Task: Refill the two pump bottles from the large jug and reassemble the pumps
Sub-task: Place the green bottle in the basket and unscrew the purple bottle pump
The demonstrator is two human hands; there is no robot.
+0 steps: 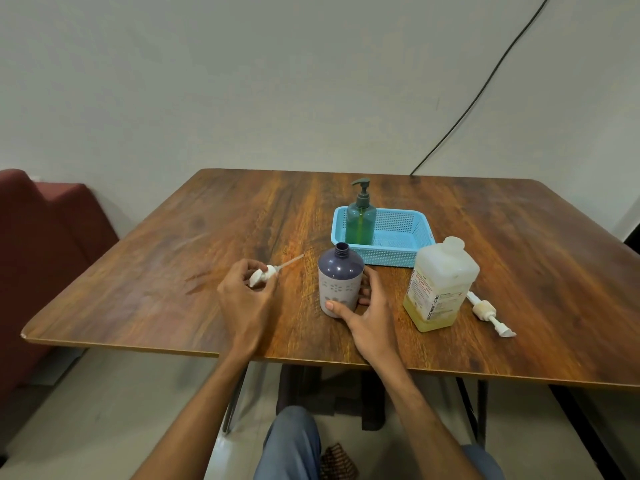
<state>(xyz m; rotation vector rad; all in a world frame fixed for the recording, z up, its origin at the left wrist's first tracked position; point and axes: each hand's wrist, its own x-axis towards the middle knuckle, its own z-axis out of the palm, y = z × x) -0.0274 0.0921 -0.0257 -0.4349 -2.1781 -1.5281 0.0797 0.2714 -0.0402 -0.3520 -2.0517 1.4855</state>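
Holding white pump [262,274] off the open purple bottle [341,271], near-centre on the bench [156,258]: left hand [242,299] grip pinches pump, right hand [370,313] grip wraps bottle. Next likely: park pump, pour from jug [440,289], just right.

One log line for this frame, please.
left hand: holds white pump | right hand: grips uncapped purple bottle | green bottle: in basket, pump on | jug: upright, untouched

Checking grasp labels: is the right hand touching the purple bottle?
Touching. Head view: right hand grips purple bottle, thumb pressed on its front, fingers curled round its side.
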